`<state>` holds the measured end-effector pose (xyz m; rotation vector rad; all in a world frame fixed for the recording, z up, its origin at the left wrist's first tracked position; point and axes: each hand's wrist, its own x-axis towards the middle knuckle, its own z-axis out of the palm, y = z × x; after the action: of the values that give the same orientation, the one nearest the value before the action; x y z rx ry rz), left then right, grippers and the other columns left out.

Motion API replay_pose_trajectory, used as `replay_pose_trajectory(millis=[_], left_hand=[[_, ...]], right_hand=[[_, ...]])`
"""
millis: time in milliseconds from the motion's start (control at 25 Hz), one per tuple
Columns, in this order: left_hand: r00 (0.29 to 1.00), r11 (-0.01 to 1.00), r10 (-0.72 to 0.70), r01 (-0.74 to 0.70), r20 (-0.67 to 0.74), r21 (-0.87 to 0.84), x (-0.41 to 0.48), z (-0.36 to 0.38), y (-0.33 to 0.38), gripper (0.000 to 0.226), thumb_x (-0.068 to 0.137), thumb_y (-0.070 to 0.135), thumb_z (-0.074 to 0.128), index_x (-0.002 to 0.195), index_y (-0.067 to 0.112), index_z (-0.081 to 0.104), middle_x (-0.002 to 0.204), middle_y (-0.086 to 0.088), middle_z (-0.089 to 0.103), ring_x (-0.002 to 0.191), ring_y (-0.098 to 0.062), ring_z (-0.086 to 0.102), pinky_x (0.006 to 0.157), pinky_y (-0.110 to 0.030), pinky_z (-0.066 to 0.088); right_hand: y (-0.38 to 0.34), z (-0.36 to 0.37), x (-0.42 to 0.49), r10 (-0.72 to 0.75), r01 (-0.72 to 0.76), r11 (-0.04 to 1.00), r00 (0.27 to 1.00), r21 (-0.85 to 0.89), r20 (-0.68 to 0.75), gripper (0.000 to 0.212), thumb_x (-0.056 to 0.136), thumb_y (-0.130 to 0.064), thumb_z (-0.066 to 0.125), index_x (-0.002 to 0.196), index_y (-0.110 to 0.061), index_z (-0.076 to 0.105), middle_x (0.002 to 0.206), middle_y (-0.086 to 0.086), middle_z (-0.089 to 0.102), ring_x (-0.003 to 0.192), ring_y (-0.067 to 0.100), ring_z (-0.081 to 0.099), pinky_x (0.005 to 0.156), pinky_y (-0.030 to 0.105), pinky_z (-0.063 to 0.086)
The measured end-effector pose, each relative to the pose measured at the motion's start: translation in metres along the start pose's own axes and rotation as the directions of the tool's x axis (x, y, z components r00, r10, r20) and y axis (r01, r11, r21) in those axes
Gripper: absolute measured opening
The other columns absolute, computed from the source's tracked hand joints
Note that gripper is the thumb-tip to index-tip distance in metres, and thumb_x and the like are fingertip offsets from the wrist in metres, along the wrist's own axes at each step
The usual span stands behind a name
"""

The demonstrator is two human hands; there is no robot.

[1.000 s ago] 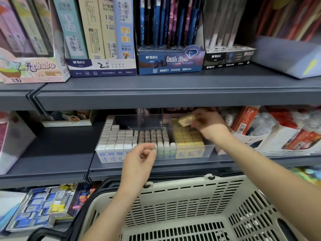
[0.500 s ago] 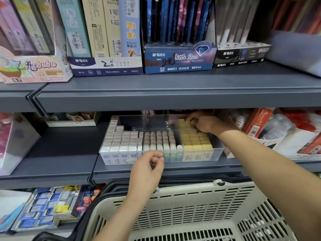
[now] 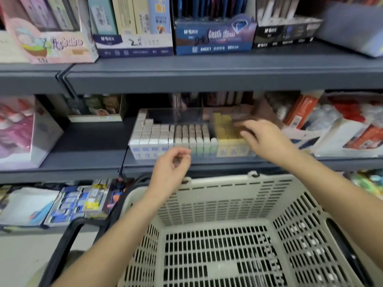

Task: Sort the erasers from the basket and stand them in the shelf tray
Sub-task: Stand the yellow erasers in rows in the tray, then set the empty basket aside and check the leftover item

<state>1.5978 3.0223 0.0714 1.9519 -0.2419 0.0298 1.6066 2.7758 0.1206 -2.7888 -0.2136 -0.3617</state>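
Erasers (image 3: 186,137) stand in packed rows inside the clear shelf tray (image 3: 176,113): white sleeves at its left end, pastel ones in the middle, a yellow block (image 3: 222,131) at its right end. A person's right hand (image 3: 263,139) hovers over the yellow block near the tray's front right corner. Its fingers are spread and loose and grip nothing that shows, though motion blur softens it. A second ago that hand carried a yellow eraser toward the tray's back, and half a second ago it was pressing the piece into the rear of the yellow block. The piece now appears seated among its fellows, and the hand is coming away. The left hand (image 3: 172,164) hangs just in front of the tray, fingers loosely curled, nothing seen in it. Below the tray, the cream basket (image 3: 228,204) shows only bare slatted floor in the part in view, which suggests the sorting is at or near its end.
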Motion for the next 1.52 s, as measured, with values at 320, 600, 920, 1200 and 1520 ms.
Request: replay_pose_trajectory(millis=[320,600,920,1200,1520], left_hand=[[0.999,0.814,0.018,0.009,-0.041,0.58,-0.155,-0.109,-0.038,0.024,0.083,0.028,0.065,0.107,0.026,0.06,0.109,0.003,0.059,0.109,-0.021,0.052,0.096,-0.041,0.04],[0.907,0.844,-0.408,0.417,-0.102,0.338,-0.19,-0.1,-0.042,0.013,0.088,0.015,0.059,0.097,0.01,0.05,0.082,-0.002,0.064,0.084,-0.025,0.063,0.073,-0.034,0.046],[0.93,0.944,-0.329,0.321,-0.161,-0.077,-0.176,-0.135,0.011,0.011,0.083,0.003,0.056,0.078,0.013,0.055,0.052,0.003,0.061,0.044,-0.007,0.058,0.043,-0.02,0.043],[0.903,0.876,-0.42,0.43,0.093,-0.217,-0.146,-0.199,0.08,0.038,0.078,0.014,0.064,0.044,0.008,0.048,0.038,-0.007,0.042,0.035,-0.021,0.04,0.047,-0.026,0.042],[0.888,0.893,-0.438,0.411,-0.142,-0.186,-0.127,-0.319,0.061,0.018,0.075,0.022,0.073,0.079,0.007,0.064,0.056,-0.007,0.062,0.04,-0.019,0.054,0.037,-0.024,0.046]], right_hand=[[0.031,-0.027,-0.202,0.299,-0.293,0.952,0.952,-0.089,0.065,0.036,0.076,-0.015,0.073,0.111,-0.009,0.066,0.125,0.02,0.054,0.115,0.038,0.051,0.099,0.049,0.039],[0.043,-0.038,-0.237,0.566,-0.567,0.823,0.819,-0.018,0.094,0.055,0.083,-0.017,0.064,0.133,-0.018,0.041,0.117,0.022,0.059,0.102,0.039,0.059,0.102,0.052,0.036],[0.03,-0.082,-0.222,0.58,-0.553,0.802,0.811,0.226,-0.076,0.048,0.082,-0.01,0.063,0.125,-0.027,0.049,0.104,0.008,0.065,0.064,0.02,0.061,0.058,0.03,0.049],[-0.012,-0.157,-0.185,0.56,-0.537,0.824,0.822,0.182,-0.109,0.05,0.081,-0.009,0.064,0.128,-0.023,0.05,0.106,0.018,0.065,0.079,0.029,0.061,0.069,0.035,0.049],[-0.142,-0.165,-0.112,0.338,-0.283,0.91,0.93,0.303,-0.145,0.045,0.083,-0.011,0.059,0.127,-0.015,0.05,0.114,0.01,0.061,0.087,0.024,0.06,0.075,0.03,0.046]])
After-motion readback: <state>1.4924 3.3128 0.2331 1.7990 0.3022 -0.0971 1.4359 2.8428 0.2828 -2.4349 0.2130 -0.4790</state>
